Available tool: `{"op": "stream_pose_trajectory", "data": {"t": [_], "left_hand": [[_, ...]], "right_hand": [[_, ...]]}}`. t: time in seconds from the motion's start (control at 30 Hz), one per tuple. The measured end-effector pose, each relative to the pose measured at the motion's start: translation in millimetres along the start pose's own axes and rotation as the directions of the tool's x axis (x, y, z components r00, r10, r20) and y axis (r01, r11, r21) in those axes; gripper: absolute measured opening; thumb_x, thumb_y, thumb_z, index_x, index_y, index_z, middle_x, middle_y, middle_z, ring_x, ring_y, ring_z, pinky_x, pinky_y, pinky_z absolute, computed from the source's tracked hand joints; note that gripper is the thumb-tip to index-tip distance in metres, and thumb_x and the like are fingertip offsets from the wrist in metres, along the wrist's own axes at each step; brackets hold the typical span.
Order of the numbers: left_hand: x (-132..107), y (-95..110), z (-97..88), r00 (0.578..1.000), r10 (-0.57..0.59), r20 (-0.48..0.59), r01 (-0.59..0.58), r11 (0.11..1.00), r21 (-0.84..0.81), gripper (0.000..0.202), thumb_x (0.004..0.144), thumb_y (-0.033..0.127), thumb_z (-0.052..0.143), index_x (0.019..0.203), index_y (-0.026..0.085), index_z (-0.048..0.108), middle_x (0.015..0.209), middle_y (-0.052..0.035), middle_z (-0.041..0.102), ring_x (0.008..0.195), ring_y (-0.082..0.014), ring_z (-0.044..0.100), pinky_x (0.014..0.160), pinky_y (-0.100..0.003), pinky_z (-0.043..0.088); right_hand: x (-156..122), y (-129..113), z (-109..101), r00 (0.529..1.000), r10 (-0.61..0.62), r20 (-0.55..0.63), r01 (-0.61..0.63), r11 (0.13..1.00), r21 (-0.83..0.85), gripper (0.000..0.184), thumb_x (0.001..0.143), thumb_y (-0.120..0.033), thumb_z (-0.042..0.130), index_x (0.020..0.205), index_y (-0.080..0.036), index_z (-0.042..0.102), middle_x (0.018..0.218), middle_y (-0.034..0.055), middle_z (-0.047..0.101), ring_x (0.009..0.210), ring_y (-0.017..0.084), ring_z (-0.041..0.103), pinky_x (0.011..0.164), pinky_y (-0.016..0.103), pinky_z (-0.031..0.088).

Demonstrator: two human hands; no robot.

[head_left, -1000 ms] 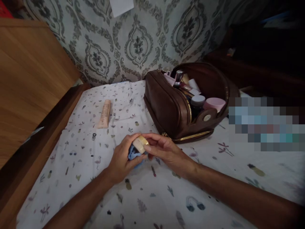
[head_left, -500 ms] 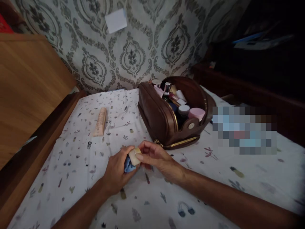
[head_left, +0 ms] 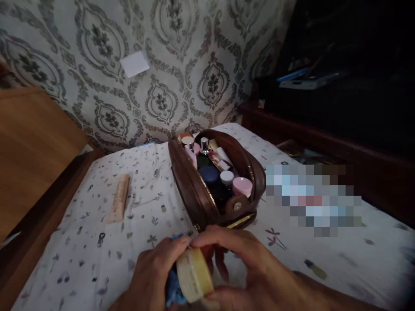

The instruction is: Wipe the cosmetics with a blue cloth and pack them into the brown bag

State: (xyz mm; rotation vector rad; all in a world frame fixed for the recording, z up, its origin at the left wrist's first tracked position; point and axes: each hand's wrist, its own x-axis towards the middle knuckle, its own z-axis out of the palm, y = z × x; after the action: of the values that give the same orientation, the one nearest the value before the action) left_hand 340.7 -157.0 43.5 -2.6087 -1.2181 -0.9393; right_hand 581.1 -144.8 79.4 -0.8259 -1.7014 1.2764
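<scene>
My right hand (head_left: 249, 272) pinches a small round cream-coloured jar (head_left: 193, 275) by its rim at the bottom of the view. My left hand (head_left: 152, 276) is closed round a blue cloth (head_left: 171, 290) pressed against the jar's side. Both hands hover over the patterned white sheet (head_left: 97, 259), just in front of an open brown leather toiletry bag (head_left: 194, 194). The bag holds several bottles and jars, among them a pink-lidded jar (head_left: 242, 185) and a dark blue lid (head_left: 209, 175).
A beige tube (head_left: 119, 203) lies on the sheet to the left. A wooden headboard (head_left: 32, 147) rises at far left, patterned wallpaper (head_left: 181, 65) behind. A dark wooden shelf (head_left: 317, 138) stands at right, with a blurred patch in front of it.
The view has swung up and right, and both hands with the jar and cloth have come closer to me. The jar now shows its flat face.
</scene>
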Motion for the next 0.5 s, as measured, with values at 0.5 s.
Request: {"op": "stream_pose_trajectory", "data": {"t": [0.5], "left_hand": [[92.1, -0.8, 8.8, 0.856, 0.512, 0.074, -0.513, 0.823, 0.243, 0.032, 0.095, 0.011, 0.059, 0.125, 0.020, 0.068, 0.145, -0.0024, 0.059, 0.135, -0.0218, 0.054, 0.114, -0.033, 0.046]], "right_hand": [[-71.4, 46.9, -76.3, 0.906, -0.046, -0.420, -0.127, 0.918, -0.376, 0.062, 0.075, -0.041, 0.079, 0.132, -0.050, 0.058, 0.121, 0.0034, 0.068, 0.100, 0.032, 0.069, 0.077, 0.041, 0.065]]}}
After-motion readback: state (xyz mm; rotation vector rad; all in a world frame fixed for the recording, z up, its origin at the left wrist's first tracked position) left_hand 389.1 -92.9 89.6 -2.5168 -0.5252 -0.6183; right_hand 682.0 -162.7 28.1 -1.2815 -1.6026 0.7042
